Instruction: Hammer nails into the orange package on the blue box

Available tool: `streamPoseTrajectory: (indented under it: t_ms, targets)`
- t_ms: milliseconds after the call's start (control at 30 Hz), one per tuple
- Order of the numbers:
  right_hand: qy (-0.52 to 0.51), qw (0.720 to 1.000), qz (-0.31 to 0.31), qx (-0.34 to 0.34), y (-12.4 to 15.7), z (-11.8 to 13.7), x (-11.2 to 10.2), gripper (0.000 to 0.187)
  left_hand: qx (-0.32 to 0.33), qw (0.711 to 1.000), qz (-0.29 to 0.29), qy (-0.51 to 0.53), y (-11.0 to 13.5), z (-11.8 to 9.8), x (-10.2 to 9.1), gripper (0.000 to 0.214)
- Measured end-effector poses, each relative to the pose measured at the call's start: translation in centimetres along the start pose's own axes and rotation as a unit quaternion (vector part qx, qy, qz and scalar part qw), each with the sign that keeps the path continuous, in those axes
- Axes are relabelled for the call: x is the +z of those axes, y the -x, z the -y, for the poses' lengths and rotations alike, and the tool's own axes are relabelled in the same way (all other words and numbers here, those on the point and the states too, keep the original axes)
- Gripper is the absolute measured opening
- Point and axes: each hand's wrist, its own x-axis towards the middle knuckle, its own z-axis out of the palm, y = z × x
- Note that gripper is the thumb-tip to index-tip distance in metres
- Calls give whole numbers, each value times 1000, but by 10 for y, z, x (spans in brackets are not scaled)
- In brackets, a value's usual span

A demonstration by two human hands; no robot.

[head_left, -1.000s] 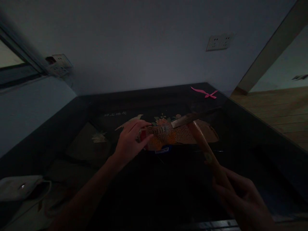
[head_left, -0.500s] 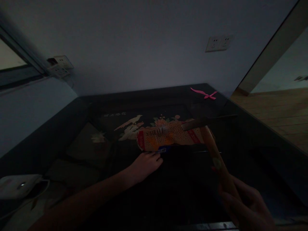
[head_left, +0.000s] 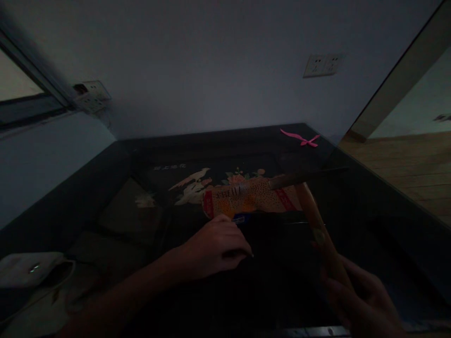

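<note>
My right hand (head_left: 362,295) grips the wooden handle of a hammer (head_left: 315,220). The hammer's long, narrow dark metal head stretches across the handle's far end, over the right part of a patterned packet (head_left: 243,197). That packet is orange and beige with red bands and lies on the dark table. My left hand (head_left: 221,244) is closed, fingers curled and pressed together, just in front of the packet. A small pale tip shows by its fingertips; what it holds, if anything, I cannot make out. Beside the left hand lies a small blue item (head_left: 241,218), partly covered.
The dark table (head_left: 197,141) bears a bird-and-flower print and meets the wall at the back. A pink ribbon (head_left: 301,138) lies at its far right corner. On the left sits a white device (head_left: 31,268) with a cable. Wall sockets (head_left: 322,65) are above. The scene is dim.
My left hand has drawn back from the blue item toward me and slightly right, its fingers now curled. The hammer in my right hand has stayed nearly still.
</note>
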Motion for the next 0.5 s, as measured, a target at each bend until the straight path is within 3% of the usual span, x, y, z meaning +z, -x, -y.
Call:
streamPoseTrajectory:
  t_ms: [133,233,300,500]
  targets:
    - [-1,1000,8,-15,1,6,6,46,-45,981,-186,13,-29,15,-25,5]
    - [4,999,24,-22,3,8,8,44,-131,943,-305,37,-52,43,-23,4]
    - [1,1000,17,-16,4,8,7,46,-149,929,-334,62,-62,59,-15,3]
    - [21,1000,8,-21,2,5,4,51,-154,928,-313,132,-65,77,6,2]
